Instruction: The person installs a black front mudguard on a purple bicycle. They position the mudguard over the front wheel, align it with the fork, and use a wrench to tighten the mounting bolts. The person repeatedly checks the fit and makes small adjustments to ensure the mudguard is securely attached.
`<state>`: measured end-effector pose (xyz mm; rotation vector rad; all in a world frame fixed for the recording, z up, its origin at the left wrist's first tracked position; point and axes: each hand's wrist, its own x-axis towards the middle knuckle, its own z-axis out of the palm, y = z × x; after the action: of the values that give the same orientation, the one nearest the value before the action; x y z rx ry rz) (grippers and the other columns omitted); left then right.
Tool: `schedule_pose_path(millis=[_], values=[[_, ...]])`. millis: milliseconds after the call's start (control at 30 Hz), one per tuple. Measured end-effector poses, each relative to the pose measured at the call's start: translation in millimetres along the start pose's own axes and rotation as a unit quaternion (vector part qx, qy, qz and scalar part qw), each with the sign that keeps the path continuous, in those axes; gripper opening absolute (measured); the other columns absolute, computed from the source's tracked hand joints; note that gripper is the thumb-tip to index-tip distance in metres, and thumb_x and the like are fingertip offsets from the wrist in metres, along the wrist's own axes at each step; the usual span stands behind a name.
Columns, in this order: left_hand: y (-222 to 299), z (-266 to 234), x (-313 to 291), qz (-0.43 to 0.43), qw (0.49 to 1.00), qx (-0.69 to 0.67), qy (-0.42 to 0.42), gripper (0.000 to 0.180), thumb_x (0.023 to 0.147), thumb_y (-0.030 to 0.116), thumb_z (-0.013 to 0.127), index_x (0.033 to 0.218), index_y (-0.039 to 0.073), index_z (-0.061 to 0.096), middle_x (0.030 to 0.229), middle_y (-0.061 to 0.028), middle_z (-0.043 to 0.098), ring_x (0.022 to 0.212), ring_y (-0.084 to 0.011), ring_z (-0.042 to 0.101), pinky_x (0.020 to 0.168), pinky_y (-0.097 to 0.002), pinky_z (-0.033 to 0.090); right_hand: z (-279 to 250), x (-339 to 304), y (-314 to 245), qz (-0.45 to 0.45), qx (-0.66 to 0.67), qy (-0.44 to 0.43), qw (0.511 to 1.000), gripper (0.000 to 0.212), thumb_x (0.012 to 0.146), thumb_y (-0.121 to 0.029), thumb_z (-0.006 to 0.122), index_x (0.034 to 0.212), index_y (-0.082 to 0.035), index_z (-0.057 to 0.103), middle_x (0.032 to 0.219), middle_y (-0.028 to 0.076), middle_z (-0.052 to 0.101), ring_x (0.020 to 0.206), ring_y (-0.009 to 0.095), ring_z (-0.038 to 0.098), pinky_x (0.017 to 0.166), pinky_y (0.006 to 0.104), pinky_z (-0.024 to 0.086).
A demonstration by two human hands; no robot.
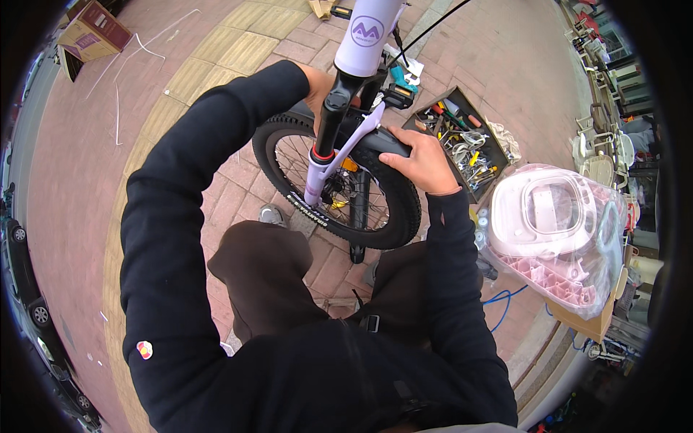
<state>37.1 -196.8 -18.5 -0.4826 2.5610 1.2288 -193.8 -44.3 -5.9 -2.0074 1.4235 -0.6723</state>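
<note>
A bicycle's front wheel stands between my knees, its black knobby tyre (pixel 406 206) on the brick paving. Above it rise the lilac and black suspension fork (pixel 315 180) and a lilac frame tube (pixel 359 50). My right hand (pixel 427 162) grips the black mudguard (pixel 382 143) over the tyre, thumb on the near side and fingers across the top. My left hand (pixel 320 92) reaches behind the fork's black upper part. Its fingers are mostly hidden there, so what they touch cannot be made out.
Right of the wheel lies an open toolbox (pixel 497 144) full of loose tools. Nearer stands a box with a plastic-wrapped white and pink moulded part (pixel 505 234). A blue cable (pixel 505 294) runs along the ground. A cardboard box (pixel 97 36) sits far left; cars line the left edge.
</note>
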Motion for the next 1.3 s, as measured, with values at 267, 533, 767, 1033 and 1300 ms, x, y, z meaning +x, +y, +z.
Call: schedule_pose_path(millis=[267, 533, 767, 1033, 1300], values=[[-13.3, 4.1, 5.1, -0.055, 0.998, -0.008, -0.029, 0.082, 0.050, 0.025, 0.087, 0.120, 0.004, 0.050, 0.111, -0.0144, 0.061, 0.103, -0.0254, 0.056, 0.089, -0.0324, 0.043, -0.7, 7.9, 13.8, 0.029, 0.077, -0.044, 0.996, 0.055, 0.068, -0.022, 0.074, 0.113, 0.005, 0.058, 0.102, 0.024, 0.063, 0.094, 0.032, 0.063, 0.083, 0.0338, 0.047], [-23.1, 12.9, 10.2, -0.023, 0.999, -0.023, 0.013, 0.102, 0.040, 0.023, 0.092, 0.127, 0.000, 0.044, 0.118, -0.0159, 0.055, 0.112, -0.0267, 0.051, 0.093, -0.0333, 0.043, 0.0, 6.7, 8.5, 0.037, 0.068, -0.048, 0.996, 0.053, 0.071, -0.027, 0.072, 0.110, 0.006, 0.058, 0.096, 0.024, 0.064, 0.091, 0.034, 0.063, 0.080, 0.0352, 0.047], [-37.3, 17.5, 10.5, 0.061, 0.994, 0.040, 0.078, 0.062, 0.061, 0.024, 0.077, 0.113, 0.001, 0.055, 0.099, -0.0163, 0.061, 0.093, -0.0291, 0.058, 0.084, -0.0326, 0.043, 4.1, 10.9, 15.0, 0.031, 0.090, -0.054, 0.994, 0.051, 0.073, -0.027, 0.070, 0.110, 0.005, 0.058, 0.096, 0.023, 0.064, 0.091, 0.033, 0.063, 0.081, 0.0347, 0.046], [11.8, 7.6, -12.1, -0.094, 0.981, 0.157, 0.066, 0.073, 0.054, 0.033, 0.081, 0.117, 0.009, 0.054, 0.104, -0.0158, 0.061, 0.101, -0.0325, 0.057, 0.086, -0.0374, 0.045, 8.3, 8.6, 12.9, 0.110, 0.121, -0.045, 0.986, 0.055, 0.072, -0.031, 0.071, 0.112, 0.005, 0.058, 0.099, 0.022, 0.064, 0.093, 0.031, 0.063, 0.083, 0.0339, 0.046], [25.4, 75.6, -87.4, -0.219, 0.672, -0.074, 0.703, 0.029, 0.077, 0.020, 0.070, 0.097, 0.001, 0.063, 0.077, -0.0059, 0.065, 0.067, -0.0138, 0.059, 0.061, -0.0266, 0.047, -4.5, -20.3, 51.0, 0.135, 0.053, -0.077, 0.986, 0.076, 0.064, -0.033, 0.078, 0.123, 0.006, 0.051, 0.110, 0.024, 0.061, 0.097, 0.029, 0.063, 0.084, 0.0326, 0.047]])
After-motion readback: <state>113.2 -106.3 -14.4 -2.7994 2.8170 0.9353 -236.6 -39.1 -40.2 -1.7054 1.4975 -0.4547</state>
